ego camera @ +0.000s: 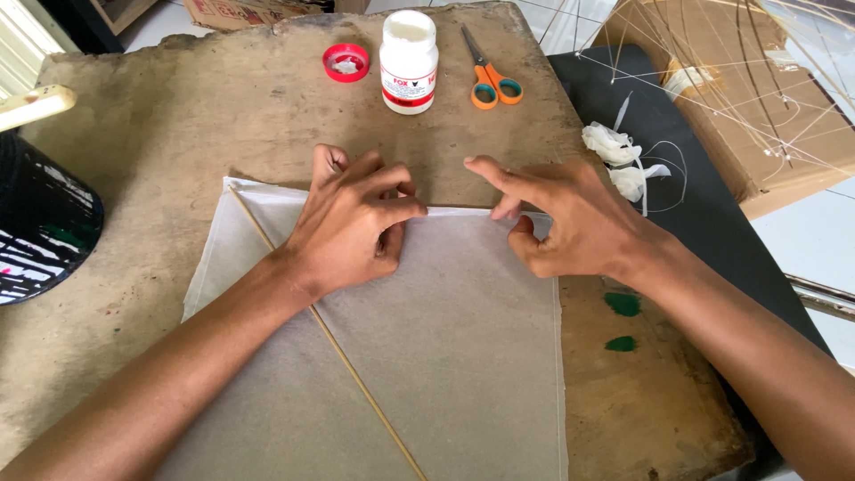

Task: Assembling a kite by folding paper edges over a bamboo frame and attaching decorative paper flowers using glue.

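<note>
A: Okay, left to right, quick. Far left we've got a black bucket (40, 223) with paint smears and a pale stick handle (31, 105) above it. Both sit off the paper.

B: Then the paper sheet (427, 356) flat on the worn wooden board (160, 125), with a thin bamboo stick (356, 374) running diagonally under or on it, we can't tell which.

A: Step in hand, as we judge it: folding or pressing the top edge of the paper down. Open glue bottle (409, 62) and its red cap (346, 63) sit at the back of the board, orange scissors (490, 76) just beside the bottle.

B: Left hand (352, 223)?

A: Loosely curled, fingers bent, resting on the paper at its top edge. It presses rather than grips, we'd say; nothing closed in it.

B: Right hand (561, 223)?

A: Half open, index finger stretched out past the edge, thumb and other fingers pinching the paper's top edge near the right corner.

B: Next move probably calls for an even crease along that edge, both hands flat, paper not shifting.

A: Rightmost: green paint spots (622, 321) on the board, crumpled white scraps (619, 156) on a black mat (695, 178), cardboard box (739, 98) with thin sticks over it.
</note>
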